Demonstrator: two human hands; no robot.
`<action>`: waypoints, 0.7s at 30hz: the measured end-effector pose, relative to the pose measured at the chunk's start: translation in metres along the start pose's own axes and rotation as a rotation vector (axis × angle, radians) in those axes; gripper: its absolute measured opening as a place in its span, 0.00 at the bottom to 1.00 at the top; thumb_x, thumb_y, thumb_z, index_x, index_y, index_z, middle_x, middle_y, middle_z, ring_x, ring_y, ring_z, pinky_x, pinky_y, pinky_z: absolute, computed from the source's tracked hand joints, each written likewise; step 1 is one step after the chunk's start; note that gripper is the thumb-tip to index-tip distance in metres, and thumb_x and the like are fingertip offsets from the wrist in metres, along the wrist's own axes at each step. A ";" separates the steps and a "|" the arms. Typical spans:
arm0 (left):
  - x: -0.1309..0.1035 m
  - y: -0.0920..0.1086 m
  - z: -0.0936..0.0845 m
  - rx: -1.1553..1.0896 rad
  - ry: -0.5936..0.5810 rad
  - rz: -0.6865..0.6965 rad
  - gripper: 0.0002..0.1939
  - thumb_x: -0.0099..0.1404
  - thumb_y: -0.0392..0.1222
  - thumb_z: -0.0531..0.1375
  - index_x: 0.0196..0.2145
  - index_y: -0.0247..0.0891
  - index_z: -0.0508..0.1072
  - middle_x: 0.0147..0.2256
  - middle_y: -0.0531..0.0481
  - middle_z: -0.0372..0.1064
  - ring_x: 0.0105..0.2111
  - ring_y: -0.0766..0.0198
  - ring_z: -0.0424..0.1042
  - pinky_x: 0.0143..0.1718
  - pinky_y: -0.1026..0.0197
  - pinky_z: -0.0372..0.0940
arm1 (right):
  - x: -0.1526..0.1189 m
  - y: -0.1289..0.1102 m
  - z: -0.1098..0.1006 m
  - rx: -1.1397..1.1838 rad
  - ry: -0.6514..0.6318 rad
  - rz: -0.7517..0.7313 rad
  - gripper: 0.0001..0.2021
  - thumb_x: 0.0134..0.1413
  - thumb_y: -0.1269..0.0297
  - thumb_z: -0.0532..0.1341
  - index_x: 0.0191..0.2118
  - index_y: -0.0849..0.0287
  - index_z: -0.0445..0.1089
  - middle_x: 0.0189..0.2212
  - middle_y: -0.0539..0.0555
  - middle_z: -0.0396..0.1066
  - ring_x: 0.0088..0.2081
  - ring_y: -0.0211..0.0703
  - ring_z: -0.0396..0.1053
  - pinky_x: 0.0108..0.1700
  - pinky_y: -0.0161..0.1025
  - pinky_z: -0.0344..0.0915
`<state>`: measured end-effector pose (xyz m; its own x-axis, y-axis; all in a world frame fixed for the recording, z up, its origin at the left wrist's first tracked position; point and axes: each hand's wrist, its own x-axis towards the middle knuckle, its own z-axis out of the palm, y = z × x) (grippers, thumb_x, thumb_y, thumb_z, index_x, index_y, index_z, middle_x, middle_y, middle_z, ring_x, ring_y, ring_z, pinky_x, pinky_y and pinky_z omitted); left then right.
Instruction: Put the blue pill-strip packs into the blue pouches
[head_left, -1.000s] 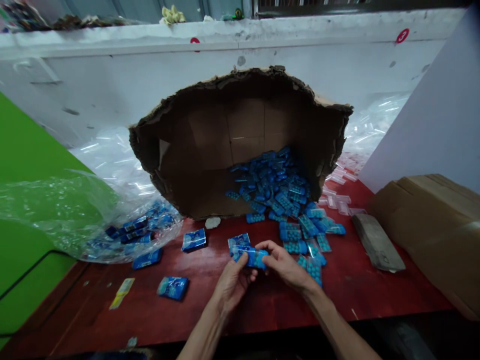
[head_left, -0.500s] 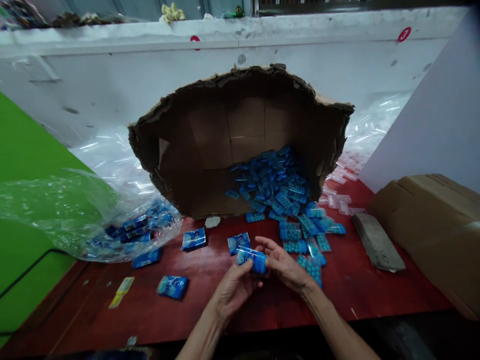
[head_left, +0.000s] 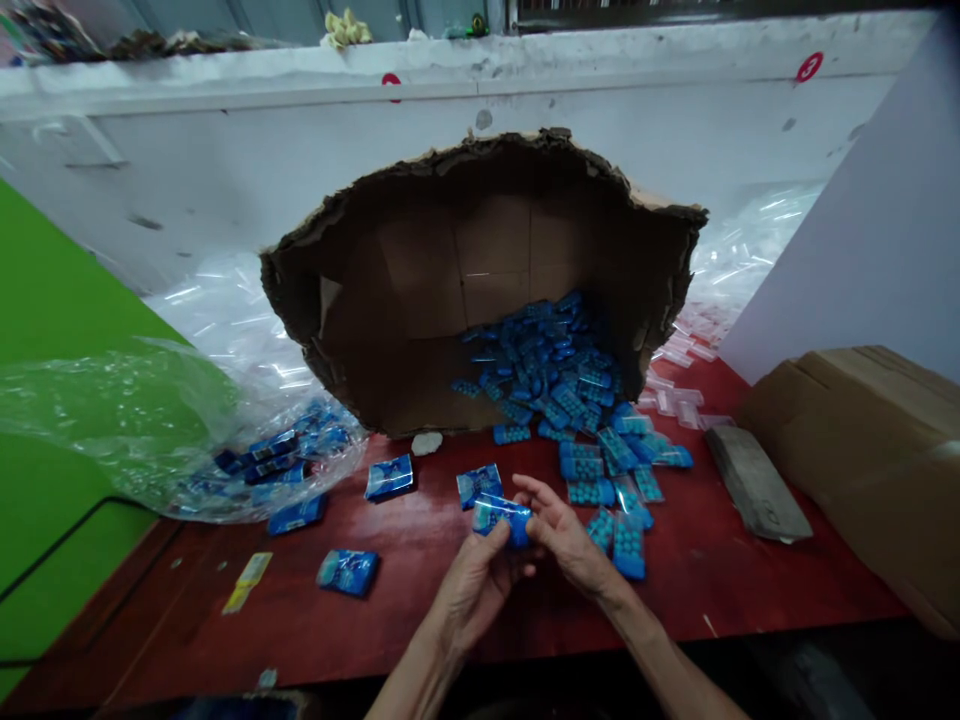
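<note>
Between my two hands, above the red table (head_left: 375, 635), is a small clear pack with a blue end and a printed blue label (head_left: 501, 517). My left hand (head_left: 480, 580) grips it from below, thumb on its front. At its right end, the thumb and fingers of my right hand (head_left: 564, 535) press the blue part. Just behind it lies a flat blue printed packet (head_left: 478, 485). To the right are clear packs of turquoise balls with blue caps (head_left: 628, 545), part of a pile that spills out of a torn cardboard box (head_left: 420, 390).
More blue packets lie to the left, one near the front (head_left: 349, 572) and one behind (head_left: 390, 477). A clear plastic bag (head_left: 225, 505) holds several others. At right are a grey block (head_left: 757, 483), a brown carton (head_left: 855, 470) and clear plastic pieces (head_left: 679, 400).
My right thumb and fingers have shifted slightly left along the pack's blue end. The pack stays nearly in place, and the view has moved a little.
</note>
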<state>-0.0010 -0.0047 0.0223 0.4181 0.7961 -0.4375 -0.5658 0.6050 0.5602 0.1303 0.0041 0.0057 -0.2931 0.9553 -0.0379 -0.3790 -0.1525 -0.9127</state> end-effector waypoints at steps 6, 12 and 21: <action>0.000 0.000 -0.004 -0.040 0.187 0.014 0.10 0.55 0.41 0.57 0.34 0.32 0.69 0.31 0.43 0.72 0.29 0.59 0.72 0.26 0.63 0.66 | 0.001 0.007 0.002 -0.298 0.061 -0.076 0.21 0.52 0.54 0.51 0.51 0.55 0.55 0.39 0.52 0.62 0.36 0.38 0.63 0.38 0.35 0.60; -0.038 0.049 -0.055 -0.313 0.439 0.378 0.19 0.61 0.49 0.47 0.30 0.31 0.71 0.26 0.42 0.72 0.31 0.58 0.72 0.31 0.57 0.68 | 0.024 0.007 0.000 -0.947 0.122 -0.127 0.12 0.52 0.65 0.52 0.43 0.56 0.64 0.34 0.51 0.64 0.36 0.37 0.63 0.40 0.33 0.58; -0.033 0.037 -0.071 -0.072 0.506 0.217 0.07 0.56 0.39 0.54 0.32 0.33 0.68 0.19 0.51 0.69 0.24 0.61 0.72 0.26 0.60 0.66 | 0.070 0.031 0.012 -1.483 0.222 -0.041 0.09 0.53 0.65 0.51 0.34 0.55 0.69 0.34 0.54 0.66 0.40 0.44 0.60 0.41 0.38 0.53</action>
<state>-0.0867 -0.0093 0.0076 -0.0971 0.7857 -0.6110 -0.6551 0.4117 0.6335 0.0873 0.0630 -0.0208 -0.1171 0.9912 0.0619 0.8665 0.1325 -0.4812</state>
